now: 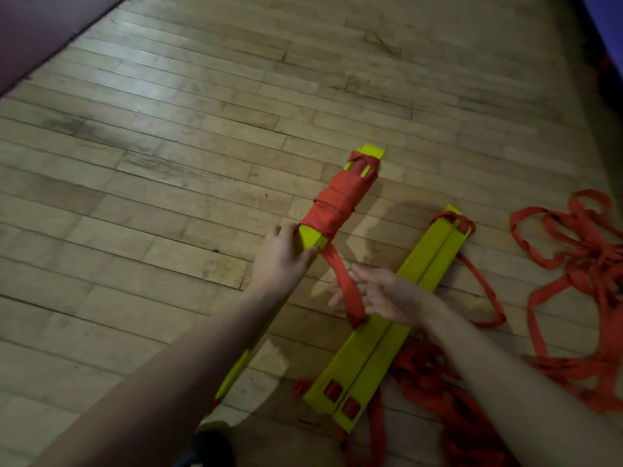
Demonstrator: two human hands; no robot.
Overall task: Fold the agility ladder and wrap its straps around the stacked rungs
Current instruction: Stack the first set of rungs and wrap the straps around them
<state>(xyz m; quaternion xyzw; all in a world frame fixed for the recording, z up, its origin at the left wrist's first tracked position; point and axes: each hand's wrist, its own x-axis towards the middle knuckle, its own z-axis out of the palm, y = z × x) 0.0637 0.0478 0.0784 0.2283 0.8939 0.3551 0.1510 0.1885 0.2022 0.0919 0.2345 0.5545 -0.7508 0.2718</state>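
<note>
A stack of yellow rungs (308, 238) lies on the wooden floor, its far half bound in red strap wraps (340, 200). My left hand (283, 261) grips the stack just below the wraps. A free length of red strap (344, 281) runs down from the wraps and drapes over the fingers of my right hand (374, 294), whose fingers look loosely spread and blurred. Under my right hand, two yellow rungs (381, 342) lie side by side flat on the floor.
A tangle of loose red strap (580, 261) covers the floor at right, and more strap (435, 375) is heaped beside the flat rungs. A dark red mat edge (37, 38) runs along the upper left. A dark shoe (209, 446) is at the bottom.
</note>
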